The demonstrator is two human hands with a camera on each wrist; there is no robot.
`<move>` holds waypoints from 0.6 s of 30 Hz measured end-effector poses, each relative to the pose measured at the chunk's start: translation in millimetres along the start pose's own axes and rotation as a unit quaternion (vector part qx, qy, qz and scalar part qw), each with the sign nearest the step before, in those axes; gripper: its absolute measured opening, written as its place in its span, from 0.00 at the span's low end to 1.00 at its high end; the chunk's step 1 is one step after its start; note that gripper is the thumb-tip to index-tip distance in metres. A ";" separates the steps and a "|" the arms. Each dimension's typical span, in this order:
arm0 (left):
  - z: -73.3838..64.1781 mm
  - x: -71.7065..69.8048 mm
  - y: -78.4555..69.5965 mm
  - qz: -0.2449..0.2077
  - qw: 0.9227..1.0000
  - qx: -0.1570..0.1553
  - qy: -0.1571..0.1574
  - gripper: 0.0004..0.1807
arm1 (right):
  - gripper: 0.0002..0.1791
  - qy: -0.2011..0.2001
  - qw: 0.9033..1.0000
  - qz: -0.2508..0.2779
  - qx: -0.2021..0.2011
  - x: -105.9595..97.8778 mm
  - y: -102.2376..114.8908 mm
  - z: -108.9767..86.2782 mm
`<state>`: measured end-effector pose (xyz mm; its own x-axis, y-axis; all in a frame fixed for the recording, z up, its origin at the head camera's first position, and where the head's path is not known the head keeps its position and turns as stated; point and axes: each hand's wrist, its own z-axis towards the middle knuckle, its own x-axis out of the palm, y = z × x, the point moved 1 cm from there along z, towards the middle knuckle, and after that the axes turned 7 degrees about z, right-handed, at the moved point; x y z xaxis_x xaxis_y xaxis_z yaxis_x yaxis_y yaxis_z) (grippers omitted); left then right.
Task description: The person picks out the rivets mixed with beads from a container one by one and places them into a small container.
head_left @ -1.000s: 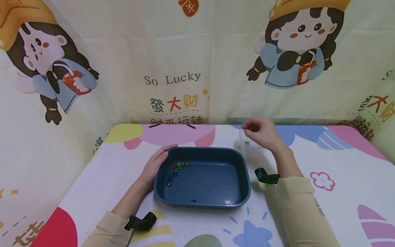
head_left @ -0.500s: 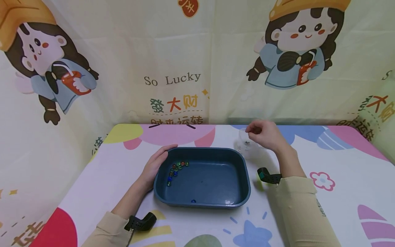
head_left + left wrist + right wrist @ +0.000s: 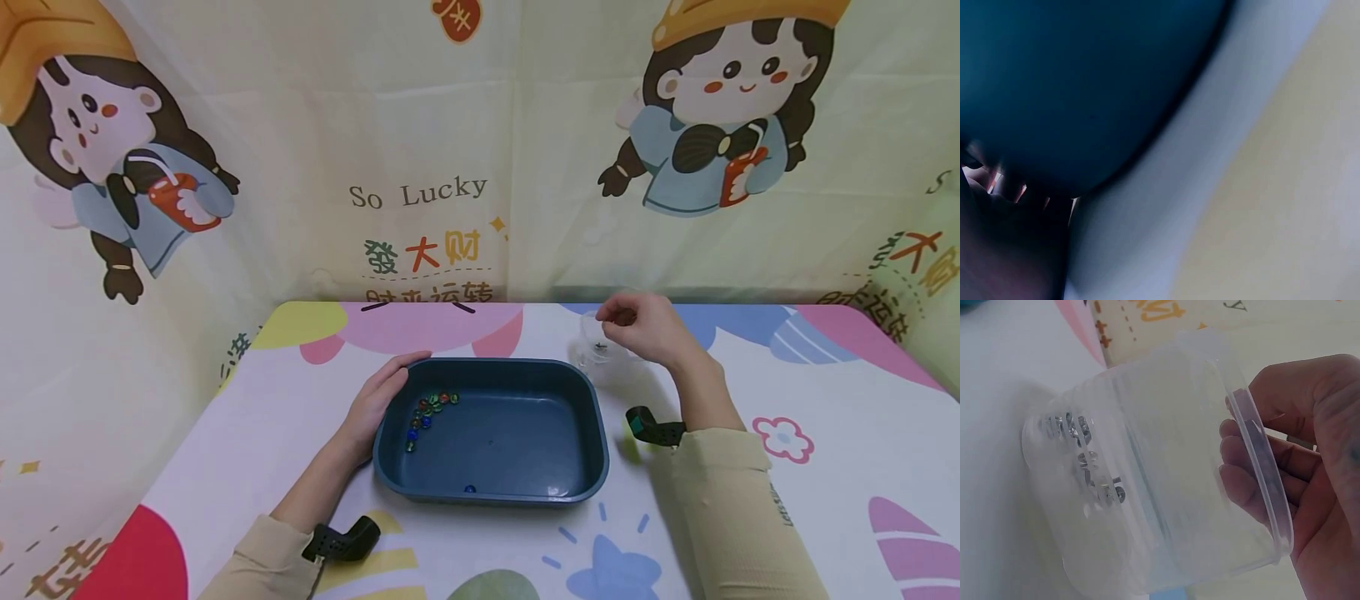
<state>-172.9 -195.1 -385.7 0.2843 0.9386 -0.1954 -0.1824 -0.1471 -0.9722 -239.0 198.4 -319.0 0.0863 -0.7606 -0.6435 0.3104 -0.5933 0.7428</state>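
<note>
A dark blue rectangular basin point(image 3: 491, 442) stands on the table, with several colored glass marbles point(image 3: 426, 408) inside, most along its left end. My left hand point(image 3: 375, 404) rests against the basin's outer left side, its upper fingers fairly straight along the far corner. At the back right stands a clear plastic container point(image 3: 1160, 469) with several small shiny metal pieces point(image 3: 1085, 444) at its bottom. My right hand point(image 3: 641, 325) bends over that container's rim. The right fingertips point(image 3: 1235, 475) show through the clear plastic; whether they pinch the rim is not plain.
A patterned cloth point(image 3: 817, 500) covers the table. A printed fabric backdrop point(image 3: 555, 167) hangs behind the far edge. One blue marble point(image 3: 470, 489) lies apart by the basin's near wall. A yellowish-green thing point(image 3: 632, 450) shows partly beneath the right wrist device.
My right hand has shifted slightly right over the clear container, then stays nearly still. The left hand, basin and marbles have not visibly moved.
</note>
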 end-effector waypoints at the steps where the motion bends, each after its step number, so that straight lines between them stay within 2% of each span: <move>1: 0.1 0.2 0.1 0.000 1.000 0.000 0.000 0.27 | 0.09 -0.002 1.000 0.001 0.000 -0.3 0.0 -0.3; 18: -0.1 0.5 -0.7 -0.007 1.000 -0.003 0.003 0.27 | 0.10 -0.031 0.999 0.039 -0.013 -5.0 4.9 -2.3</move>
<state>-172.5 -194.6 -385.2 0.2931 0.9386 -0.1819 -0.1722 -0.1354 -0.9757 -235.7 199.9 -312.5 0.0536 -0.8196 -0.5704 0.3299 -0.5246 0.7848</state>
